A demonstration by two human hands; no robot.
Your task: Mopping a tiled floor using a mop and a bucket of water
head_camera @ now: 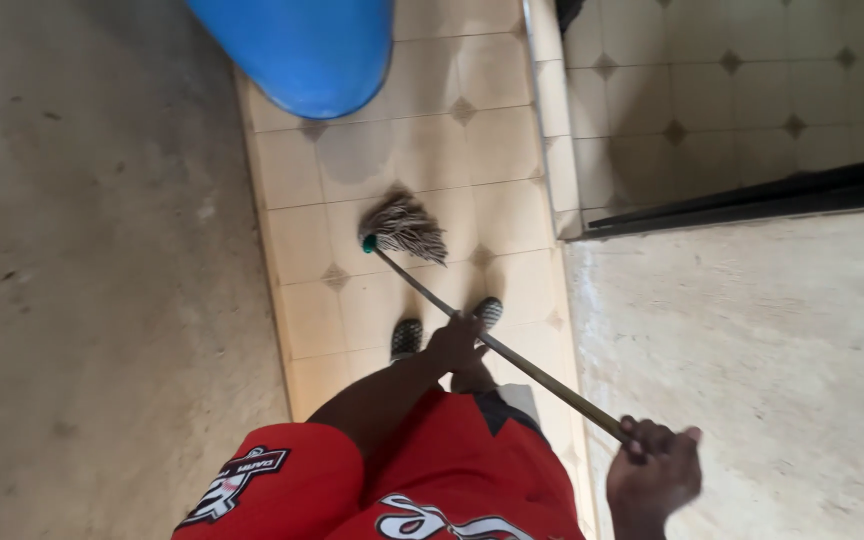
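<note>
Head view: mop (404, 226) ahead of left hand (455, 343).

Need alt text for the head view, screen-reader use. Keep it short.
Seen from above, a person grips a long mop handle with both hands, left hand further down it and right hand near the top end, the string mop head resting on beige floor tiles. A blue barrel stands ahead; bare concrete lies alongside the tiles.

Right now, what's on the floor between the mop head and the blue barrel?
Head view: only bare beige tiled floor between the mop head and the blue barrel.
</note>
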